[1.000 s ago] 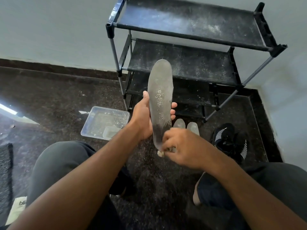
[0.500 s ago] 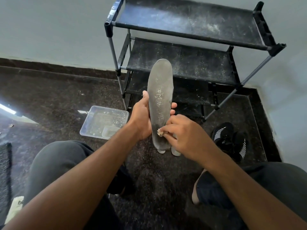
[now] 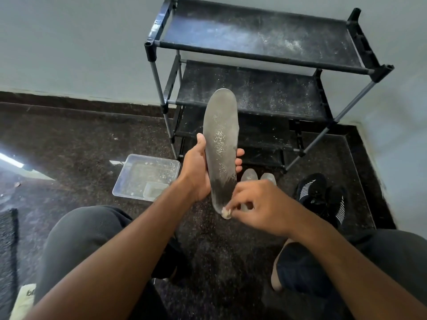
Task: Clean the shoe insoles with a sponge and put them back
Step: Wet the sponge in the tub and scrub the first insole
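A long grey insole (image 3: 220, 139) stands upright in front of me, dusty with pale specks, darker and wet near its heel. My left hand (image 3: 199, 172) grips it round the middle, thumb on the left edge and fingertips showing on the right. My right hand (image 3: 261, 204) pinches a small pale sponge (image 3: 226, 212) and presses it against the insole's heel end. Two more pale insoles (image 3: 249, 175) lie on the floor behind my right hand, partly hidden. A black shoe with white stripes (image 3: 321, 195) sits on the floor to the right.
A clear plastic tray (image 3: 147, 175) holding water stands on the dark speckled floor at left. A dusty black shoe rack (image 3: 265, 65) rises behind the insole against the wall. My knees frame the lower view. A dark mat edge (image 3: 7, 250) lies far left.
My right hand with the sponge moved up the insole's lower part, then slid back down to the heel end. The left hand kept the insole steady.
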